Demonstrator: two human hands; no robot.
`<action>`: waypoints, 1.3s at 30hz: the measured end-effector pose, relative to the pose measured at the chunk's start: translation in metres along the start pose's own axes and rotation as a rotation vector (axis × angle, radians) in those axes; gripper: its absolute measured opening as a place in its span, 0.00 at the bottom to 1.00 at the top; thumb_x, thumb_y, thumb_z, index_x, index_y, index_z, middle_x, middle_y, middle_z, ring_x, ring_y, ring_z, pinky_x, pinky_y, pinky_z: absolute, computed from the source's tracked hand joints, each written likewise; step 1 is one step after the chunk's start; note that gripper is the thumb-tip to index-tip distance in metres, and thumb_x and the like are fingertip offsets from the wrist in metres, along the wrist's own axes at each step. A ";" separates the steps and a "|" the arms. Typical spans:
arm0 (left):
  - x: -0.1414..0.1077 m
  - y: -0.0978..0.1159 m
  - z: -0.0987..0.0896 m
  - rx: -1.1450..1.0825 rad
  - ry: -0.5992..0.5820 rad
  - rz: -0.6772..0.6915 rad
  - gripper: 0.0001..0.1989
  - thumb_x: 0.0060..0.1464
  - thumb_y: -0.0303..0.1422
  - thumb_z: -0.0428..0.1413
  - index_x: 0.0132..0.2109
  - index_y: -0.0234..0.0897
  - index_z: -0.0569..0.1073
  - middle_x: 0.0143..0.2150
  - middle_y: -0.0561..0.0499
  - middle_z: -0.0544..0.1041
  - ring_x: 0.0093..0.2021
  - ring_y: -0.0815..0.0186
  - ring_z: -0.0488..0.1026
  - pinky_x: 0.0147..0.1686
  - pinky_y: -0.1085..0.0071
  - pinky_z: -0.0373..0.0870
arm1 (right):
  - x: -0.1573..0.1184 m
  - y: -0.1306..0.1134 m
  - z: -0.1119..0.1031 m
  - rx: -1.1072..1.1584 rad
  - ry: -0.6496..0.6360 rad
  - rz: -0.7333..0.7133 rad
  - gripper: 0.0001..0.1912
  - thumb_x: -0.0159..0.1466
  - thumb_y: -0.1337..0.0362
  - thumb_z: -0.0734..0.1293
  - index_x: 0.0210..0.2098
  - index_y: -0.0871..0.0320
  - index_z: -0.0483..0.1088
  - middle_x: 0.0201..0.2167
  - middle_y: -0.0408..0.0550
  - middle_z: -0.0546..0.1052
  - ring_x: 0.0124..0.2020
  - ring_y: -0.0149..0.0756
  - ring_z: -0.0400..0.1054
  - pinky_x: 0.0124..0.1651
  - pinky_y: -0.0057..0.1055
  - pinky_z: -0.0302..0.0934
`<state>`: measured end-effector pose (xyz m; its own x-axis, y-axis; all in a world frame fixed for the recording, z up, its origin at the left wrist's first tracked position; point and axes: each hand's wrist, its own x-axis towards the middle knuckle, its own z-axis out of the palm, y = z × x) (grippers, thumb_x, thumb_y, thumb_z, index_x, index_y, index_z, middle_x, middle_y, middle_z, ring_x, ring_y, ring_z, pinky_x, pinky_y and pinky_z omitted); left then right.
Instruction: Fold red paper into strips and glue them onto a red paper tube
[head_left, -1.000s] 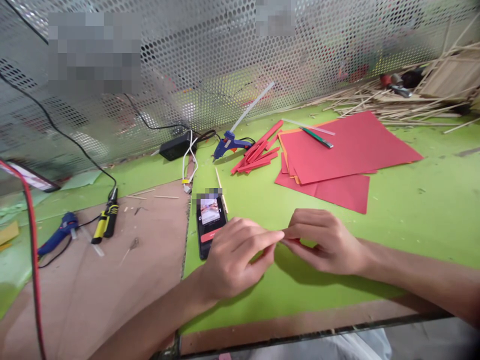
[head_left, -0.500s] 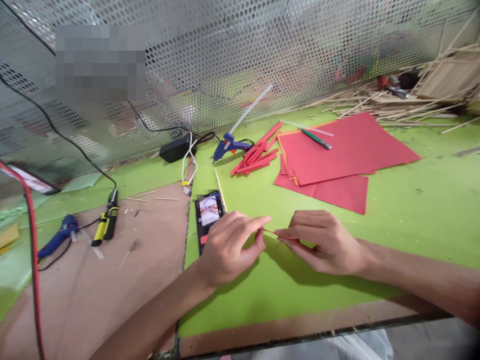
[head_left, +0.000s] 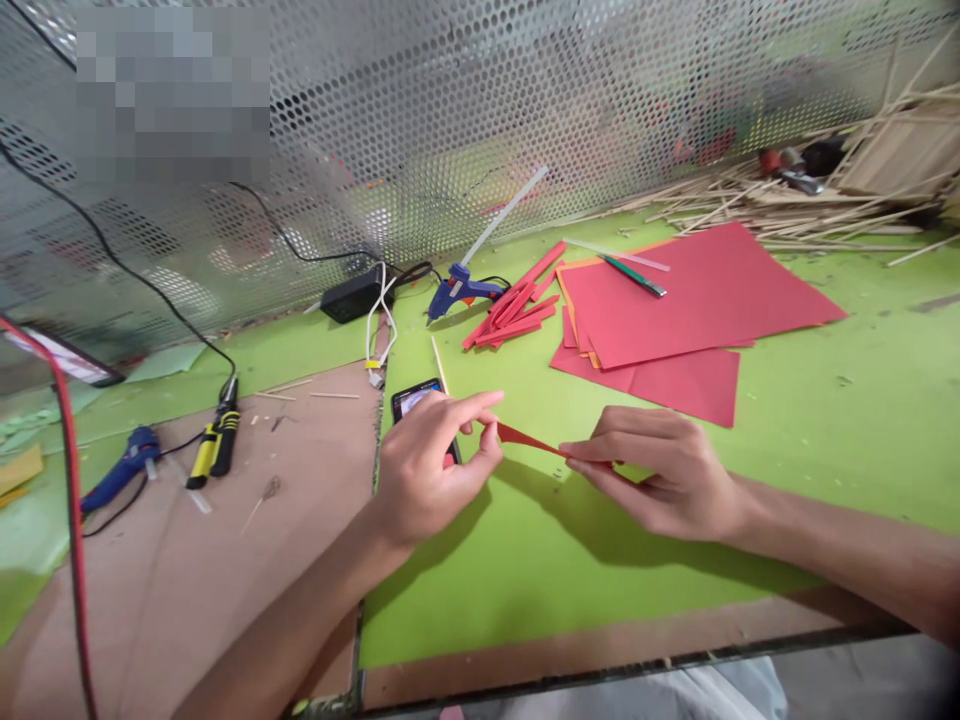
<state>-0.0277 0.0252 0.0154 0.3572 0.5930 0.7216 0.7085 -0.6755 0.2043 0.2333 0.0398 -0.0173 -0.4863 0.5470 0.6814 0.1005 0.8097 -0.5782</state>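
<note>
A narrow red paper strip (head_left: 531, 441) stretches between my two hands, just above the green tabletop. My left hand (head_left: 431, 465) pinches its left end between thumb and fingertip. The other end is pinched by my right hand (head_left: 660, 475), whose fingers hide part of it. The strip looks twisted along its length. Partly beneath my left hand lies a phone (head_left: 406, 400) with its screen lit. Beyond the hands, several folded red paper strips (head_left: 517, 312) are heaped beside stacked red paper sheets (head_left: 697, 290), and a green cutter knife (head_left: 634, 275) rests on the top sheet.
A blue glue gun (head_left: 457, 292) with a glue stick stands behind the phone, near a black power adapter (head_left: 352, 295). At left are a second blue glue gun (head_left: 124, 470) and a yellow-black tool (head_left: 214, 450). Thin wooden sticks (head_left: 750, 205) pile up at the back right.
My left hand has moved left and slightly up, away from my right hand. More of the red strip now shows between them, and more of the phone is covered.
</note>
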 end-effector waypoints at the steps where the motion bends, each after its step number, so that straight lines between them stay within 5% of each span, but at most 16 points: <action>1: 0.001 -0.002 -0.002 0.032 0.008 -0.002 0.22 0.57 0.18 0.62 0.57 0.40 0.77 0.38 0.53 0.82 0.33 0.68 0.77 0.41 0.69 0.77 | 0.000 -0.001 -0.001 0.004 0.006 -0.002 0.08 0.70 0.74 0.68 0.45 0.61 0.79 0.29 0.49 0.79 0.27 0.33 0.69 0.29 0.32 0.62; 4: 0.002 -0.005 -0.005 0.049 0.029 -0.088 0.21 0.57 0.18 0.62 0.55 0.40 0.78 0.37 0.54 0.82 0.33 0.68 0.76 0.42 0.69 0.77 | 0.000 -0.001 -0.001 0.013 0.014 -0.006 0.08 0.69 0.75 0.69 0.45 0.62 0.79 0.29 0.50 0.79 0.28 0.33 0.69 0.29 0.32 0.62; 7: 0.000 0.001 -0.005 -0.164 -0.033 -0.186 0.18 0.60 0.21 0.61 0.56 0.39 0.77 0.39 0.52 0.82 0.37 0.68 0.79 0.43 0.69 0.78 | 0.000 0.001 -0.001 0.018 0.008 0.007 0.08 0.70 0.74 0.69 0.46 0.61 0.79 0.30 0.50 0.80 0.28 0.33 0.70 0.30 0.31 0.64; 12: -0.005 0.018 0.003 -0.371 -0.133 -0.113 0.21 0.60 0.23 0.64 0.58 0.40 0.75 0.43 0.49 0.84 0.43 0.65 0.82 0.46 0.68 0.79 | 0.000 0.004 0.000 0.057 0.009 0.059 0.08 0.72 0.72 0.69 0.47 0.58 0.79 0.31 0.48 0.80 0.30 0.33 0.73 0.31 0.30 0.66; 21: -0.013 0.034 0.011 -0.253 -0.096 0.026 0.20 0.60 0.18 0.63 0.56 0.37 0.75 0.37 0.49 0.84 0.33 0.67 0.79 0.34 0.71 0.76 | 0.002 0.003 0.002 0.026 -0.011 0.071 0.09 0.71 0.71 0.69 0.49 0.57 0.78 0.39 0.52 0.83 0.39 0.38 0.77 0.41 0.36 0.73; 39: -0.017 0.052 0.008 -0.114 -0.118 0.125 0.19 0.56 0.14 0.62 0.53 0.33 0.76 0.30 0.52 0.78 0.30 0.66 0.72 0.32 0.68 0.69 | 0.000 -0.003 0.014 -0.038 0.021 0.081 0.07 0.64 0.73 0.67 0.37 0.56 0.75 0.36 0.49 0.82 0.36 0.38 0.76 0.40 0.37 0.70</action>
<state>0.0079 -0.0160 0.0082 0.5116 0.5440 0.6651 0.5832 -0.7883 0.1961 0.2209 0.0340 -0.0222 -0.4569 0.6151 0.6426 0.1721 0.7699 -0.6145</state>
